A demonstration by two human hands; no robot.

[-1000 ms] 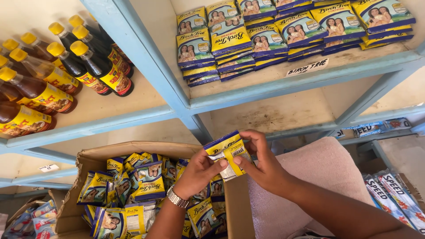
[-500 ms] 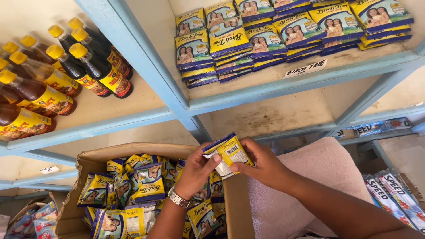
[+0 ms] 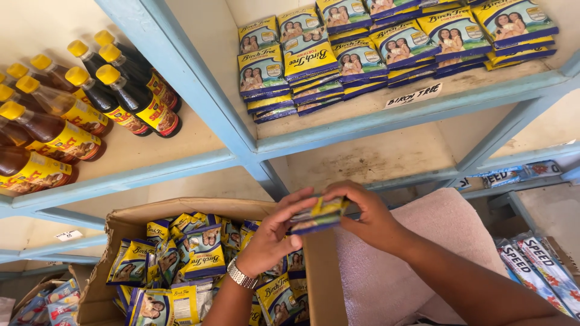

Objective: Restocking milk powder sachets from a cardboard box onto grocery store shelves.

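Fingers of my left hand (image 3: 272, 238) and right hand (image 3: 368, 218) pinching a sachet stack (image 3: 318, 215) between them, held flat over the box (image 3: 181, 211), wrists meeting below the shelf (image 3: 386, 118).

Sachets (image 3: 181, 259) in the carton (image 3: 121, 220) below the shelf (image 3: 399, 115); bottles (image 3: 90, 115) left of stacked packets (image 3: 338, 54).

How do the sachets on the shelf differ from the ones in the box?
The shelf sachets lie in neat flat stacks in rows; the box sachets are a loose jumble, tilted every way. Shelf sachets sit above both hands; box sachets lie below. Both are yellow-and-blue packets of one kind.
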